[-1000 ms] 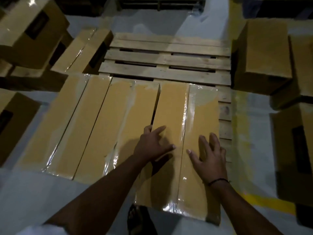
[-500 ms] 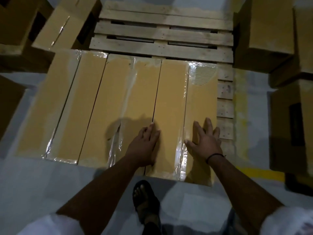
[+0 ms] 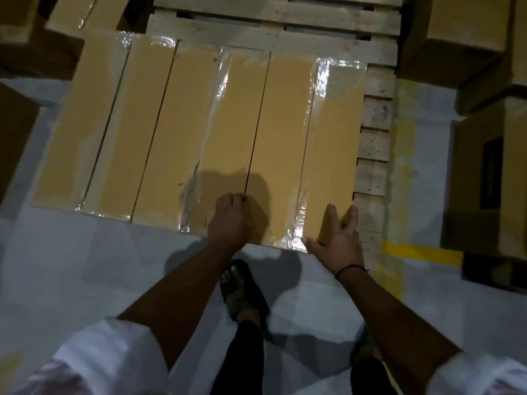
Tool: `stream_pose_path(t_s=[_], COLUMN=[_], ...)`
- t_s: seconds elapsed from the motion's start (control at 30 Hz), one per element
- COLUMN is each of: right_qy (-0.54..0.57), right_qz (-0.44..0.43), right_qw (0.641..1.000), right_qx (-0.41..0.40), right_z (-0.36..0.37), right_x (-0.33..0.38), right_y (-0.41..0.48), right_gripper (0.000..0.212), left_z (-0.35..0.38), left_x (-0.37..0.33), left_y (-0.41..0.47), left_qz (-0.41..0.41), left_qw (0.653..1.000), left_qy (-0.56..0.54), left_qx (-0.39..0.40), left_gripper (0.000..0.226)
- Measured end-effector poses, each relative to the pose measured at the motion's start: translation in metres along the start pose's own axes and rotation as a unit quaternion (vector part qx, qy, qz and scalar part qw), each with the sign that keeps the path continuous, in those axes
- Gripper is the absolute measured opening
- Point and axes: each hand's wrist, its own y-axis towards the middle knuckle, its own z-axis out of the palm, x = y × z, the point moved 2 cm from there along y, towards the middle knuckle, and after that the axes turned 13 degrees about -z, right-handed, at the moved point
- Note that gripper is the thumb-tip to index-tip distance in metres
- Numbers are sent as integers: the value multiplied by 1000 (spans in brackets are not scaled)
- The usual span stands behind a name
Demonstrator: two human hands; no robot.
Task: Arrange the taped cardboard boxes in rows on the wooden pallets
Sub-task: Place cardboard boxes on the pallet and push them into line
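I'd drawn back to the near edge, left hand [image 3: 229,220] fingers curled, right hand [image 3: 339,239] fingers spread; the rightmost box [image 3: 332,155] now sat flush in its row.

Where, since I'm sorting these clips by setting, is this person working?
Most likely a warehouse or packing floor: taped cardboard boxes lie in a row on a wooden pallet, more cartons stand around it, and a yellow line is painted on the grey floor.
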Motion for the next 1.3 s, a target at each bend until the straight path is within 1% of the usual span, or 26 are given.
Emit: stream_pose_path(t_s=[0.1,0.2,0.27,0.43,0.5,0.57,0.63,0.67,0.73,0.83,0.87,0.93,0.97,1.0,1.03,1.07,1.1,1.13,1.2,1.23,1.3], right_qy=[39,59,65,66,64,54,51,57,80,111,105,106,140,200,264,305,320,321,323,323,321], right_qz=[19,19,22,22,14,5,1,0,-8,-21,-14,37,87,137,166,175,166,155,143,140,142], right_qw=[999,998,998,998,998,998,999,998,997,994,994,987,972,950,927,919,923,928,932,933,934], right_qx=[3,1,3,8,7,11,15,19,20,0,-25,-115,-166,-199,-207,-177,-136,-107,-86,-79,-66], right_z=[3,2,2,5,5,4,2,1,-1,-10,-15,-27,-33,-38,-38,-34,-31,-28,-25,-25,-26], right_x=[-5,-7,-8,-8,-10,-11,-14,-15,-19,-24,-26,-30,-28,-24,-19,-14,-8,-6,-10,-13,-10], right_y=[-5,-4,-2,-6,-8,-9,-9,-10,-9,2,9,27,37,45,55,65,72,77,82,84,82], right_gripper=[110,110,110,110,108,106,104,104,101,97,95,94,91,85,74,64,64,74,94,97,95], left_z=[4,-2,-4,0,4,7,6,6,2,-7,-9,-13,-15,-16,-17,-18,-17,-17,-16,-17,-19], left_x=[-2,-9,-13,-9,-3,2,1,-1,-11,-24,-27,-29,-29,-29,-29,-30,-31,-33,-35,-37,-37], left_y=[-6,-1,5,4,4,4,4,4,3,7,11,20,25,28,30,30,30,29,28,28,29], left_qz=[-41,-107,-124,-147,-157,-166,-173,-168,-144,-91,-68,-25,-14,-7,-5,-7,-10,-15,-18,-15,-10], left_qw=[999,990,987,983,980,978,976,979,987,995,997,998,997,996,995,994,992,992,991,990,990], left_qy=[-32,-87,-102,-102,-103,-107,-110,-94,-44,-5,9,46,62,75,88,99,106,110,119,124,131], left_qx=[-9,12,28,45,64,72,69,66,52,26,23,30,36,42,47,54,60,65,63,58,52], left_gripper=[48,38,28,26,25,29,40,42,45,61,68,81,85,89,93,98,104,109,113,111,107])
